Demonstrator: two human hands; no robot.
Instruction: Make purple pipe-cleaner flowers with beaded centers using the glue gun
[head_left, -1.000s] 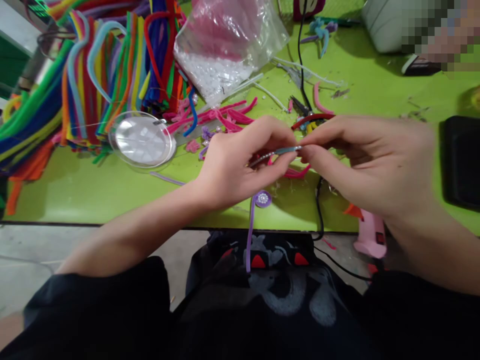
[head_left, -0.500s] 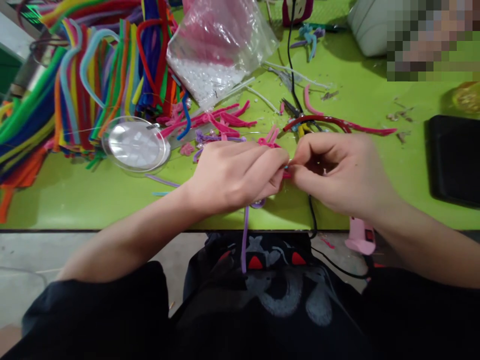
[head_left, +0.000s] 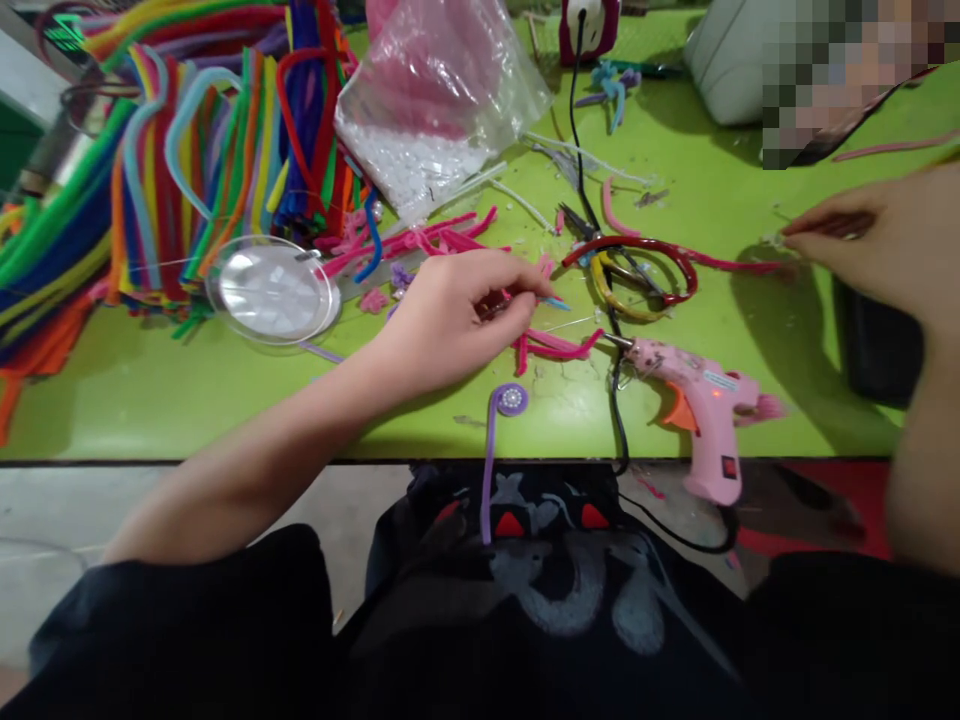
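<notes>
My left hand (head_left: 469, 310) is above the table in the middle, thumb and forefinger pinched on a small piece with a light-blue tip (head_left: 556, 303); the rest is hidden in the fingers. Bent pink pipe cleaners (head_left: 562, 347) lie just below those fingertips. My right hand (head_left: 862, 245) is out at the right, fingertips pressed together by some whitish bits; what they hold, if anything, is too small to name. Below the left hand lies a purple pipe cleaner (head_left: 491, 450) with a coiled, beaded disc (head_left: 513, 400) at its top, its tail over the table edge.
A pink glue gun (head_left: 712, 400) lies at the front edge, its light lit. Pliers (head_left: 637, 280) with red and yellow handles are behind it. Pipe cleaner bundles (head_left: 202, 170), a bag of white beads (head_left: 427, 150), a clear spool (head_left: 274, 290) and a black object (head_left: 874, 345) surround the hands.
My right hand has parted from the left and moved far to the right, uncovering the glue gun, pliers and pink pipe cleaners. My left hand stays nearly in place, still pinching.
</notes>
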